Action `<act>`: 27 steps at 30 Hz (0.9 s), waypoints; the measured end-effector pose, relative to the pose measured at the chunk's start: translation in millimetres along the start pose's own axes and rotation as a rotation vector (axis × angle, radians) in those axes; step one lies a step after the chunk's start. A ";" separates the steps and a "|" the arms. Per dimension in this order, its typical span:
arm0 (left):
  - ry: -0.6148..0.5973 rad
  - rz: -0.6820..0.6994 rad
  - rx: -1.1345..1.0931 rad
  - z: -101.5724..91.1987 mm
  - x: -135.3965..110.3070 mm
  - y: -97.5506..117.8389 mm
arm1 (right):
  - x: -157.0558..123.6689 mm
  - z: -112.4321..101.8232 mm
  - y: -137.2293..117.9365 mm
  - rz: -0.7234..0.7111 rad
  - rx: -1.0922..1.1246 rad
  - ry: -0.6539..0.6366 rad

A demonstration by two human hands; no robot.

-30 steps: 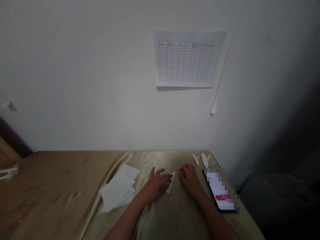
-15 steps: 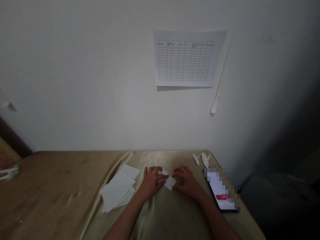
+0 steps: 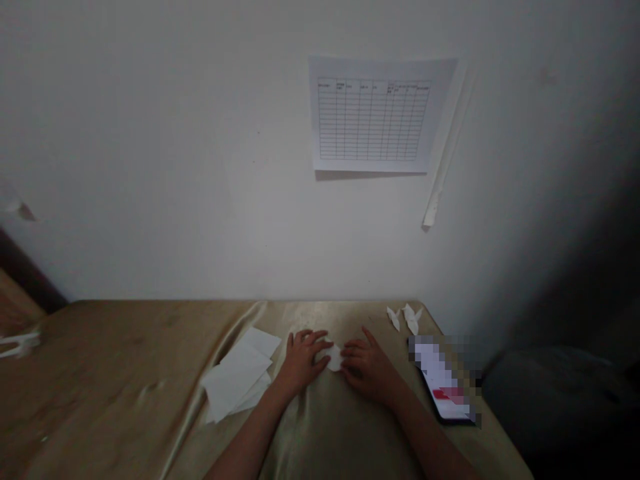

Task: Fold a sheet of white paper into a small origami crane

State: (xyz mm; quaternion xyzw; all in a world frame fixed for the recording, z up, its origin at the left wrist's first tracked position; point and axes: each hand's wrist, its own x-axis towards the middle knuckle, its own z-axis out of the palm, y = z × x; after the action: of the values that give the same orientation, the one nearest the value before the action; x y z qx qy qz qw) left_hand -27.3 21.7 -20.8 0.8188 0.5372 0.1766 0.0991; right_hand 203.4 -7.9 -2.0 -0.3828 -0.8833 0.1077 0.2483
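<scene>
A small piece of white paper [image 3: 335,360] lies on the cloth between my two hands, partly covered by fingers. My left hand [image 3: 303,360] holds its left side, thumb below and fingertips above. At its right edge, the fingers and thumb of my right hand [image 3: 369,365] grip the paper, while one finger points up and away. Left of my left hand lies a loose pile of white paper sheets [image 3: 239,373]. Two small folded white paper figures [image 3: 411,319] sit near the far right corner of the table.
A phone [image 3: 445,383] with a lit, partly blurred screen lies by the right table edge. Gold-brown cloth [image 3: 125,373] with creases covers the table. On the wall behind hangs a printed table sheet [image 3: 373,117]. A white object [image 3: 20,343] rests at the far left.
My right hand has moved left over the paper's right part, and one finger has lifted. Less of the paper shows now, and its right corner no longer sticks out. My left hand stays nearly in place.
</scene>
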 end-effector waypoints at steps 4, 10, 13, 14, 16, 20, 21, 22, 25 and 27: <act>-0.014 0.002 -0.012 -2.5 -1.0 -0.2 | 1.0 5.0 4.3 0.055 0.006 0.034; 0.011 0.014 -0.012 -9.0 -3.7 4.3 | -0.2 3.8 10.8 0.192 -0.020 0.071; 0.018 0.007 -0.021 -10.7 -5.7 9.2 | 0.0 4.3 13.3 0.249 0.002 0.079; 0.017 0.002 -0.023 -11.0 -6.3 11.0 | 0.4 5.1 14.4 0.268 0.020 0.082; 0.015 -0.013 -0.023 -11.1 -7.5 14.6 | 1.6 7.2 16.9 0.313 0.059 0.096; -0.001 -0.036 -0.024 -10.8 -9.0 20.1 | 3.7 12.4 20.0 0.387 0.127 0.158; -0.007 -0.043 -0.025 -10.9 -9.2 21.2 | 4.0 13.6 19.8 0.396 0.133 0.169; -0.014 -0.051 -0.026 -11.3 -9.4 22.3 | 4.4 14.8 19.3 0.403 0.133 0.176; -0.035 -0.082 -0.027 -13.6 -9.4 25.6 | 5.7 17.8 16.6 0.414 0.091 0.180; -0.048 -0.096 -0.030 -15.4 -9.2 27.6 | 6.9 19.7 15.2 0.422 0.054 0.171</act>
State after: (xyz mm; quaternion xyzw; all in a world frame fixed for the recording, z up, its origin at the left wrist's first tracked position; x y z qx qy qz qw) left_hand -13.4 1.8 1.3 0.7944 0.5708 0.1598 0.1327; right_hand 198.6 7.5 -22.2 -0.5600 -0.7562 0.1480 0.3043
